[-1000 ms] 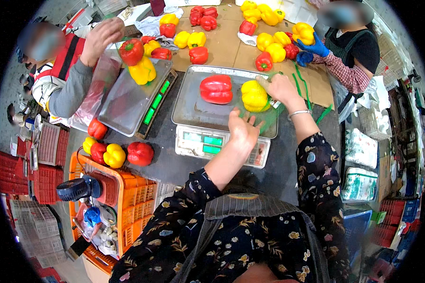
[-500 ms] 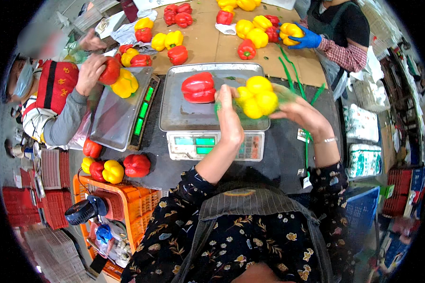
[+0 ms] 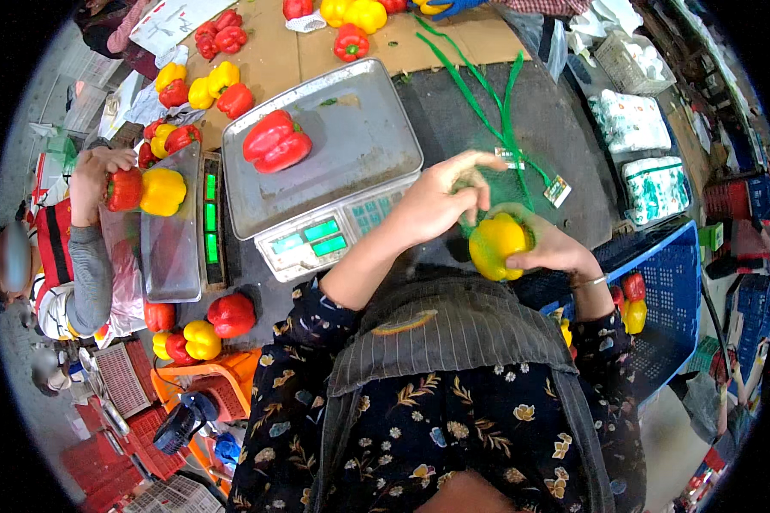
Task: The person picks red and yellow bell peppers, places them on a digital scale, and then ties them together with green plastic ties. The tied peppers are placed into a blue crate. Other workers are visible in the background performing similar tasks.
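Observation:
My right hand is wrapped round a yellow pepper in green mesh, low over the dark tabletop right of the scale. My left hand is closed on the upper part of the green mesh net, its fingers curled just above that pepper. A red pepper lies on the metal pan of the weighing scale. Green mesh strips with small tags lie to the pan's right.
At left a co-worker's hand holds peppers over another scale. More peppers lie near left and on cardboard behind. A blue crate with peppers stands right, an orange crate lower left, packs far right.
The yellow pepper has moved off the pan toward my body and to the right, both hands with it. The view has swung right, bringing the blue crate's peppers into sight.

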The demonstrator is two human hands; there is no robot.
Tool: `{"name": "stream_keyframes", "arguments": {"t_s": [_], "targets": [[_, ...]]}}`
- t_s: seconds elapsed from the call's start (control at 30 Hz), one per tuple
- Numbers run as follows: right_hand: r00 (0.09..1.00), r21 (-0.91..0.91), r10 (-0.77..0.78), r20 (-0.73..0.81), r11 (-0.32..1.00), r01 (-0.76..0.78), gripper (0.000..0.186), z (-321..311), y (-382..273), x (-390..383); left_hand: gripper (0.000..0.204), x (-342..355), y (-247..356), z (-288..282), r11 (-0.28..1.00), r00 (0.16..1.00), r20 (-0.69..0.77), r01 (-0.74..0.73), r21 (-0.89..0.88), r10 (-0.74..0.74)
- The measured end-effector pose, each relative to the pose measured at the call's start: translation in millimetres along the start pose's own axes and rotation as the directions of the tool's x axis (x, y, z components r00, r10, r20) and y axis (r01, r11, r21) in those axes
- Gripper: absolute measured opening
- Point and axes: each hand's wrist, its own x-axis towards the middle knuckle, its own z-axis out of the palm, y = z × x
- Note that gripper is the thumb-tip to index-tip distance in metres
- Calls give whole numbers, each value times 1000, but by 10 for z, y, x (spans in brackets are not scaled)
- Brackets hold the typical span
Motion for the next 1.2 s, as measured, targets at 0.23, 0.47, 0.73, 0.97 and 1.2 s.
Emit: {"name": "stream_keyframes", "arguments": {"t_s": [0.23, 0.47, 0.73, 0.97, 1.2], "targets": [[1000, 2, 21, 16, 1000, -21, 47, 97, 224, 235, 17, -73, 81, 120, 898, 984, -40, -140, 417, 172], [828, -577, -234, -510, 807, -128, 50, -213, -85, -70, 10, -400, 108, 209, 983, 985, -148, -57, 173, 84], [902, -457, -404, -154, 838, 298, 13, 351, -1259, -245, 9, -527, 332, 458, 883, 823, -340, -366, 292, 454], [942, -781, -290, -168, 623, 53, 52, 662, -303, -62, 6, -617, 286, 621, 828, 827, 39, -559, -52, 561], [890, -774, -275, -363, 621, -124, 79, 552, 169, 81, 6, -554, 216, 882, 804, 776, 245, -503, -317, 581]]}}
